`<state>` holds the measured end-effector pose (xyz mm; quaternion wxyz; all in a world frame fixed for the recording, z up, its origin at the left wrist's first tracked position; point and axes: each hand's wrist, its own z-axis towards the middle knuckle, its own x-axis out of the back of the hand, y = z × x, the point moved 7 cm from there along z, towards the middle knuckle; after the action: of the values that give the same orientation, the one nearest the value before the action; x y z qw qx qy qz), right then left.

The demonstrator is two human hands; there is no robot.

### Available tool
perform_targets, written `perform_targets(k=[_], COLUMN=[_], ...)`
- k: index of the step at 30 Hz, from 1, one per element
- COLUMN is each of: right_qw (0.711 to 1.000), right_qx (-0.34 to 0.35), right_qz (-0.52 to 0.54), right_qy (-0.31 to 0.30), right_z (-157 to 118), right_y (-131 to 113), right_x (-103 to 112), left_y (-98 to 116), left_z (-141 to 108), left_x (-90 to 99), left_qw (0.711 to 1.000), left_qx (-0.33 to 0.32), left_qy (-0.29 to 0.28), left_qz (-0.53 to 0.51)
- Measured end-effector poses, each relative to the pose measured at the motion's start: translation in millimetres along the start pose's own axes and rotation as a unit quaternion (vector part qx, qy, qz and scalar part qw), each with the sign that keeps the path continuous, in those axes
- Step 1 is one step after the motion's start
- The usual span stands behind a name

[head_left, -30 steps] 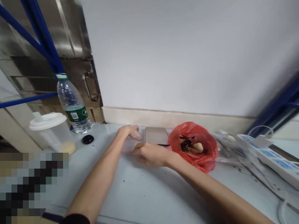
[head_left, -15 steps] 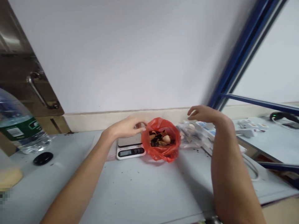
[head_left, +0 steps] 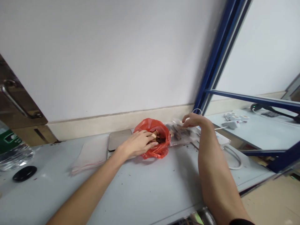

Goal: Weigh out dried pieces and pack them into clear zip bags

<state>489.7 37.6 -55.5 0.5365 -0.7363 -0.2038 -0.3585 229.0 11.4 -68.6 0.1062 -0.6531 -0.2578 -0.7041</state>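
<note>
My left hand (head_left: 140, 143) lies over the near-left side of a red plastic bag (head_left: 154, 154), its fingers spread across the bag's mouth. Dark brown, dried-looking pieces (head_left: 161, 138) show inside, partly hidden by the fingers. Just right of it rests a clear plastic bag (head_left: 178, 134) with dark and pale pieces in it. My right hand (head_left: 193, 120) hovers at that clear bag's far right corner, fingers loosely bent and apart; whether they touch it I cannot tell. A kitchen scale (head_left: 119, 139) sits left of the red bag, its front covered by my left hand.
Thin white sheets or bags (head_left: 90, 154) lie left of the scale. A black round lid (head_left: 25, 173) and a large water bottle (head_left: 14, 150) stand farther left. At right are a white cable (head_left: 234, 159), a blue metal frame (head_left: 211, 62) and power plugs (head_left: 234, 120).
My left hand has moved from the red bag's left rim onto its opening. My right hand has come down closer to the clear bag. The view has turned right.
</note>
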Motion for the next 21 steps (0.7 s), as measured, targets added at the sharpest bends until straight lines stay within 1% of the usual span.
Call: perform_targets(k=[2,4,5,7,9,11,12,13,14,16,18,19,21], right_qw=[1.000,0.997,0.994,0.984,0.968,0.946,0.933,0.920,0.908,0.891,0.887,0.890,0.901], right_qx=[0.015,0.054,0.081,0.144,0.207,0.265,0.290,0.310,0.325,0.344,0.351,0.347,0.315], right_qz=[0.013,0.044,0.065,0.106,0.137,0.156,0.162,0.165,0.164,0.160,0.169,0.181,0.217], right_qy=[0.012,0.021,0.021,0.006,-0.033,-0.099,-0.137,-0.173,-0.206,-0.250,-0.249,-0.234,-0.204], right_z=[-5,-14,-19,-31,-44,-56,-62,-67,-72,-76,-75,-71,-62], right_y=[-8,-22,-31,-52,-75,-99,-110,-121,-131,-146,-155,-156,-153], right_x=[5,10,12,13,9,-3,-11,-20,-30,-47,-57,-60,-61], left_y=[-11,-15,-17,-21,-27,-32,-32,-31,-29,-27,-32,-38,-53], left_z=[-2,-4,-4,-6,-11,-18,-21,-23,-24,-26,-32,-36,-46], left_x=[6.2,15.0,20.8,34.5,48.4,59.6,63.8,67.2,69.7,73.5,79.8,84.2,92.9], left_qw=[1.000,0.999,0.998,0.987,0.960,0.923,0.908,0.899,0.895,0.896,0.891,0.883,0.861], left_qx=[0.025,0.016,0.010,0.011,0.029,0.040,0.036,0.026,0.013,-0.003,0.008,0.022,0.053], left_qy=[0.010,0.035,0.061,0.139,0.235,0.318,0.342,0.354,0.351,0.330,0.340,0.359,0.407], left_qz=[0.006,-0.013,-0.030,-0.079,-0.148,-0.214,-0.239,-0.258,-0.274,-0.296,-0.302,-0.301,-0.300])
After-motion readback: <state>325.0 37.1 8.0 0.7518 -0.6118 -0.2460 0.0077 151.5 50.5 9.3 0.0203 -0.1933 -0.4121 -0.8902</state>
